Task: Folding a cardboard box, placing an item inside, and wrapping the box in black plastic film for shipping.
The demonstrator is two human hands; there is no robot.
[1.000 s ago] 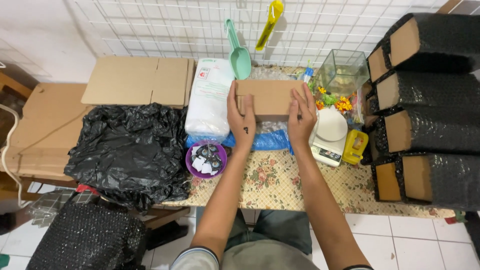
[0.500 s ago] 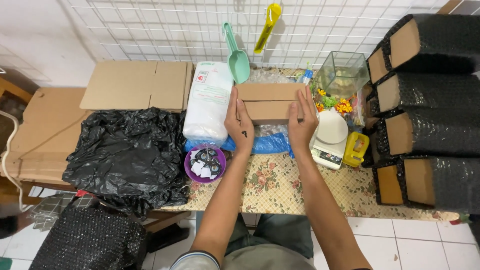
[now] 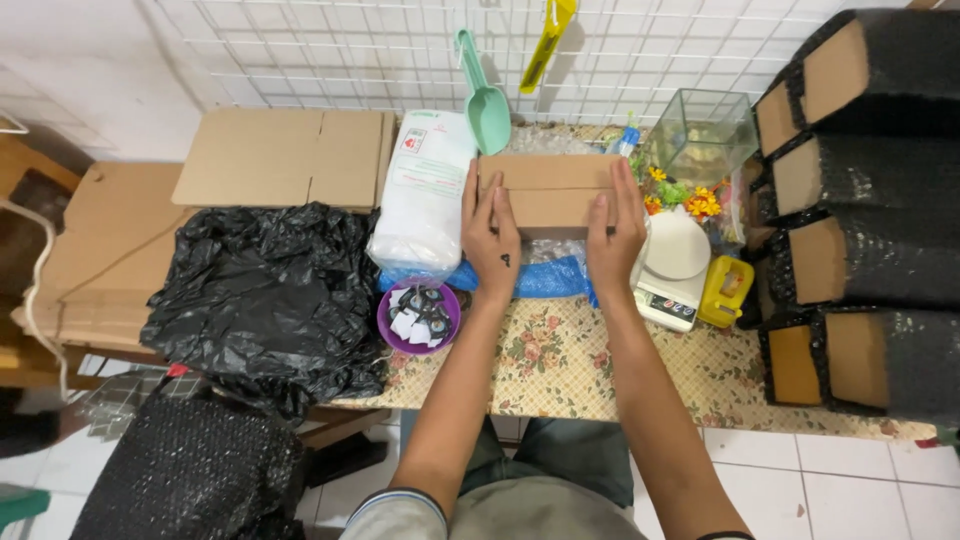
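A small home packing station for parcels.
Flattened cardboard sheets [image 3: 285, 155], a stack of boxes wrapped in black bubble wrap [image 3: 870, 220], a digital scale [image 3: 675, 265] and a black plastic bag [image 3: 265, 295] crowd a bench [image 3: 560, 365] with a floral cloth, under a white wire wall grid [image 3: 330, 50], above a tiled floor [image 3: 850, 490].

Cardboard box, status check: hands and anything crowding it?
Left hand and right hand flat against cardboard box ends. Box closed, on table. White bag close left, scale right.
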